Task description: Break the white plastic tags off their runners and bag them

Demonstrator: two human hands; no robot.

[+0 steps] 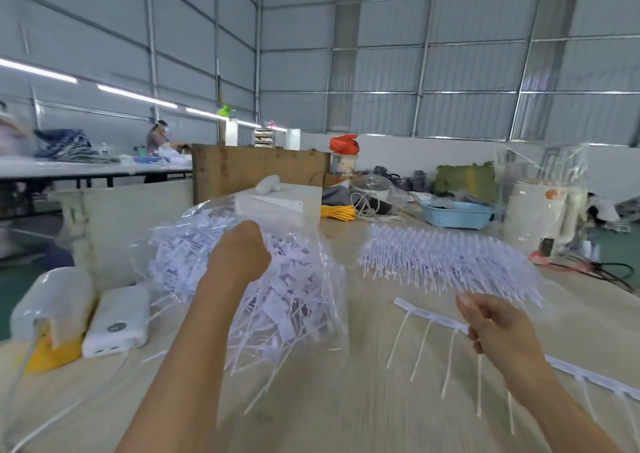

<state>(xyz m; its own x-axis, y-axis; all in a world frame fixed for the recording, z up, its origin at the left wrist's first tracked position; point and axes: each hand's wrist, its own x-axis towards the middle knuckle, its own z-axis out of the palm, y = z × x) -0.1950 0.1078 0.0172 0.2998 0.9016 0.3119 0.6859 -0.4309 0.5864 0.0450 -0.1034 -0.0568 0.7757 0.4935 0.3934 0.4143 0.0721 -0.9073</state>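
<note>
A clear plastic bag [325, 279] stuffed with loose white tags lies on the table left of centre. My left hand [239, 255] reaches into its mouth, fingers curled and hidden among the tags. My right hand [498, 331] grips a long white runner [429, 315] held over the table, with several thin stems hanging from it. Its far end passes behind my wrist to the right edge. A stack of white tags on their runners [450, 258] lies beyond my right hand.
A white power bank [117, 321] and a wrapped white and yellow device [52, 314] sit at the left edge. A white box [280, 199], yellow cord [337, 211], blue basket [453, 213] and wrapped appliance [536, 217] stand at the back. Black and red cables [588, 269] trail right.
</note>
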